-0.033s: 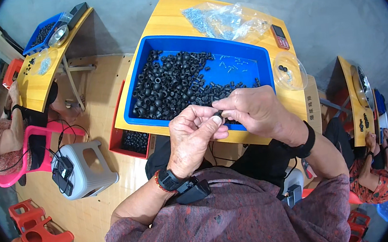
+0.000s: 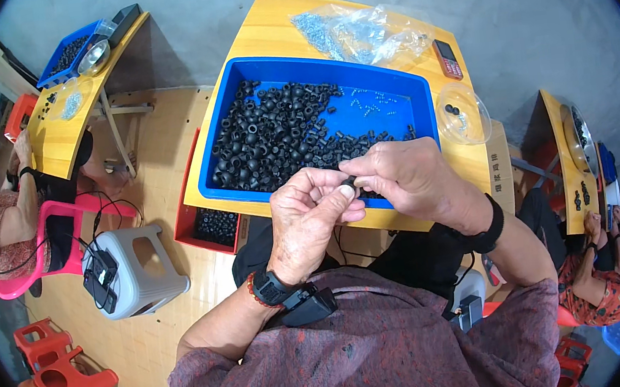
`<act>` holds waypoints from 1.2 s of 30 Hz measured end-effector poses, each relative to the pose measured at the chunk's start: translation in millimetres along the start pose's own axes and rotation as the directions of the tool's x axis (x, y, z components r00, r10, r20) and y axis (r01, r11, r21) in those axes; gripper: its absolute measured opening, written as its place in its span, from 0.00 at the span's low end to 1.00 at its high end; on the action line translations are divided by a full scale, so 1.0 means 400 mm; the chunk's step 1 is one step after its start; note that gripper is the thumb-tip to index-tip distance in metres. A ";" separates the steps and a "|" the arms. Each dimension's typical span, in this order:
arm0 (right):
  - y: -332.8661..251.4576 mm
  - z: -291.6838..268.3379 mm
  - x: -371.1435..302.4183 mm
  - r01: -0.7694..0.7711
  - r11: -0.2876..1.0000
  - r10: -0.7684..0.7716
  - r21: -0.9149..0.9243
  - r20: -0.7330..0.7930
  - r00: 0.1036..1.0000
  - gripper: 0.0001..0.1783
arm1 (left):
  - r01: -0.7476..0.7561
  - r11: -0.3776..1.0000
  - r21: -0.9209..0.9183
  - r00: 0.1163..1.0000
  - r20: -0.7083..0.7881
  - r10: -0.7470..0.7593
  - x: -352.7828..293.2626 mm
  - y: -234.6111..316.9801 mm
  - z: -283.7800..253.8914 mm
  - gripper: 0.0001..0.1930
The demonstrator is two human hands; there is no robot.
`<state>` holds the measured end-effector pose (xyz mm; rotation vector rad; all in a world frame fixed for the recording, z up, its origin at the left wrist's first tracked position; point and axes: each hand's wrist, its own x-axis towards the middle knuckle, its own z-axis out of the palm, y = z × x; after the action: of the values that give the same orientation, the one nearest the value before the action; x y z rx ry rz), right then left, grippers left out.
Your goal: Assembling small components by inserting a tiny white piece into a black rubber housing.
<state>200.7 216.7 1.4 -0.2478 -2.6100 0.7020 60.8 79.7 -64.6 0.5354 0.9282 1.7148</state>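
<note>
Between my hands is a small black plastic part (image 2: 350, 183), mostly covered by my fingers. My left hand (image 2: 313, 207) pinches it between thumb and fingers. My right hand (image 2: 409, 179) closes on the same part from the other side with thumb and forefinger; whether it also holds a smaller piece is hidden. Both hands are over the near edge of a blue tray (image 2: 422, 104). In the tray, a heap of black round caps (image 2: 250, 135) fills the left side and shorter black plugs (image 2: 350, 143) spread toward the right. Several small metal springs or screws (image 2: 372, 101) lie at its far right.
A clear bag of small metal pieces (image 2: 353, 32), a red and black phone (image 2: 448, 59) and a clear round dish (image 2: 473, 117) sit on the yellow table (image 2: 260, 27). Below stands a red bin (image 2: 195, 226) of black parts. A grey stool (image 2: 135, 267) and co-workers' tables flank me.
</note>
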 end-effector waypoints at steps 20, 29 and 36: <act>-0.020 0.012 -0.012 0.165 0.981 -0.169 -0.106 -0.025 0.985 0.19 | 0.080 0.996 -0.042 0.997 0.028 -0.078 0.001 0.005 -0.008 0.03; -0.049 -0.002 -0.014 0.120 0.986 -0.116 -0.115 0.039 0.992 0.24 | 0.085 0.988 -0.129 0.996 0.042 -0.080 -0.003 0.002 -0.006 0.04; -0.087 -0.011 -0.015 0.135 0.975 -0.122 -0.174 0.083 0.989 0.25 | 0.000 1.000 -0.024 1.000 0.029 0.001 -0.005 -0.006 0.004 0.05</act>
<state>206.1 187.2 20.6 -0.1069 -2.7317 0.4396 64.0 78.6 -65.4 0.5435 0.8858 1.7124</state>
